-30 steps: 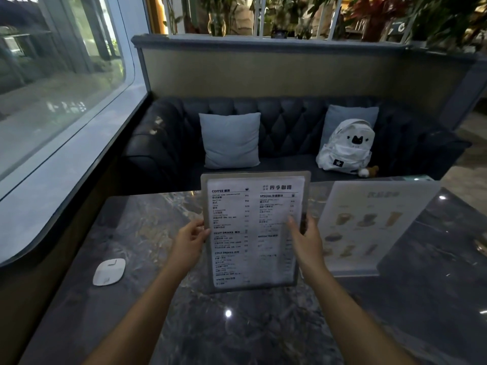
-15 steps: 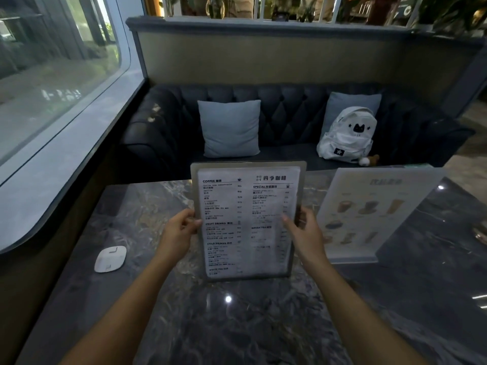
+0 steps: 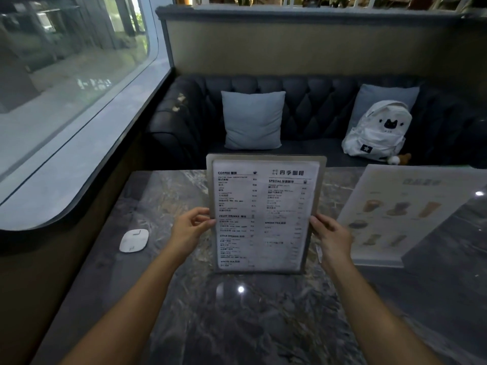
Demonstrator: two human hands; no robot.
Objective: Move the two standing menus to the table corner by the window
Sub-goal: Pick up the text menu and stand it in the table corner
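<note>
A text menu [image 3: 263,214] in a clear upright stand is held over the middle of the dark marble table [image 3: 237,325]. My left hand [image 3: 188,229] grips its left edge and my right hand [image 3: 329,238] grips its right edge. Whether its base touches the table I cannot tell. A second standing menu [image 3: 405,214] with pictures of drinks stands on the table to the right, just behind my right hand. The window [image 3: 66,61] runs along the left side, and the table's far left corner [image 3: 147,180] lies beside it.
A small white rounded device [image 3: 134,240] lies on the table near the window side. Beyond the table is a dark tufted sofa [image 3: 316,101] with a grey cushion [image 3: 253,119] and a white backpack [image 3: 376,131].
Both hands have carried the text menu forward, away from me, and slightly left. The picture menu has stayed in place.
</note>
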